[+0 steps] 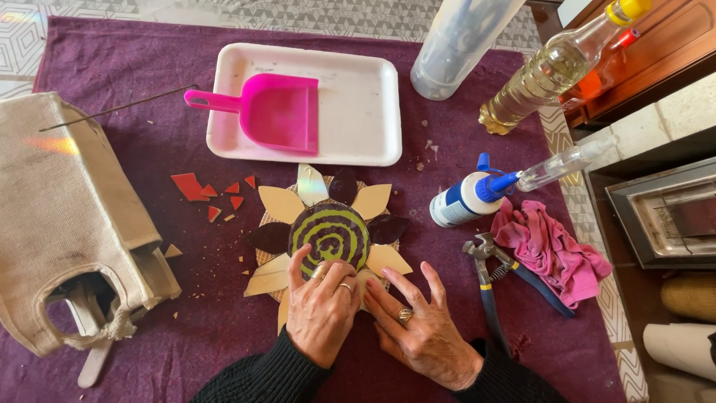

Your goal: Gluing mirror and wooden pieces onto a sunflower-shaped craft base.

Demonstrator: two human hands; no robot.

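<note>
A flower-shaped mosaic (328, 224) lies on the purple cloth (149, 186), with a dark round centre bearing a green spiral and cream, dark and shiny petals around it. My left hand (321, 310) rests flat on the flower's lower edge, fingers touching the round centre. My right hand (418, 328) lies just to the right, fingers spread, fingertips pressing on a lower petal piece. Both hands wear rings and black sleeves. Neither hand grips anything.
A white tray (365, 112) holds a pink dustpan (276, 112). Red shards (201, 190) lie left of the flower. A beige cloth bag (67, 224) sits at left. Glue bottle (466, 198), pliers (488, 276), pink rag (552, 250) and an oil bottle (548, 71) are at right.
</note>
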